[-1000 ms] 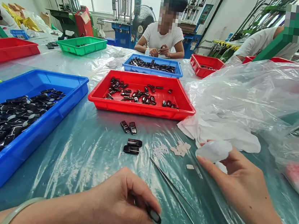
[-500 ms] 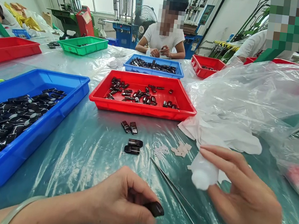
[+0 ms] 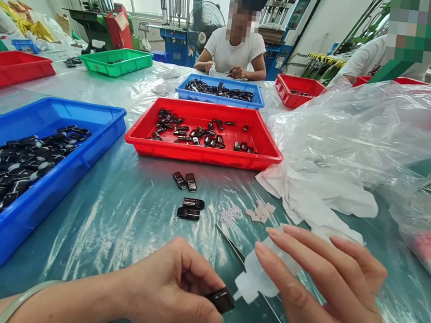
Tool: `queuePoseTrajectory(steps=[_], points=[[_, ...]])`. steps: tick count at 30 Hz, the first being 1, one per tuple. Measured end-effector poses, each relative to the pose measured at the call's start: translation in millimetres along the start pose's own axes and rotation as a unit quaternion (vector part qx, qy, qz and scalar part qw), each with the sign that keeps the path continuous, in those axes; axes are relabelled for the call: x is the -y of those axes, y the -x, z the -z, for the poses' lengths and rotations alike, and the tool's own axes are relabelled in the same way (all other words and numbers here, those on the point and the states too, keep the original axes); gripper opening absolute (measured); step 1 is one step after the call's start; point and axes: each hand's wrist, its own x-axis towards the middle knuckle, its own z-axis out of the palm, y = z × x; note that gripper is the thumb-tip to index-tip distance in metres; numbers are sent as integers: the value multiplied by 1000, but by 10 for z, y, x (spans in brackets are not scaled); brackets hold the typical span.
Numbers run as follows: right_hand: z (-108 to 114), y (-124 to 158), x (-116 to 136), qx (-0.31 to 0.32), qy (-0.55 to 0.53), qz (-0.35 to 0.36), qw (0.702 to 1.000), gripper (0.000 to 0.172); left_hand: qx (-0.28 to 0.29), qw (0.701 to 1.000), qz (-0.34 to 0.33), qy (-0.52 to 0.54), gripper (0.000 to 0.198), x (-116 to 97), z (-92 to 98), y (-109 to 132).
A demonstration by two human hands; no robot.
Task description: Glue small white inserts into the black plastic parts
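Observation:
Between the thumb and fingers of my left hand [image 3: 179, 293] is a small glossy black part [image 3: 222, 300]. My right hand [image 3: 328, 296] holds a translucent white squeeze bottle [image 3: 264, 272], its nozzle tilted down toward the black part, close beside it. Beneath the bottle, metal tweezers [image 3: 231, 242] lie on the plastic-covered table, partly hidden. Farther back are several loose black parts [image 3: 191, 202], a cluster of small clear pieces [image 3: 230, 214] and a pile of pale flat pieces [image 3: 260, 212].
A red tray [image 3: 200, 154] with black parts stands ahead, a blue tray [image 3: 89, 162] full of them at left. Another blue tray [image 3: 220, 99] lies behind. White cloth [image 3: 313, 194] and plastic sheeting [image 3: 364, 132] spread at right. Across the table sits a person [image 3: 235, 43].
My right hand has brought the bottle left and down toward the black part, its nozzle now pointing at it. My left hand has barely moved. The view has shifted slightly.

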Motion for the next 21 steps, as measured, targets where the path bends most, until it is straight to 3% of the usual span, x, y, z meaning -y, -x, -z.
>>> queuePoseTrajectory(steps=[4,21], points=[[1,23,31,26,-11,5,1000,34,5,1000,-1,0,31,-4,-4,7],[-5,29,81,34,-39,1,999,35,7,1000,-1,-10,29,9,18,-5]])
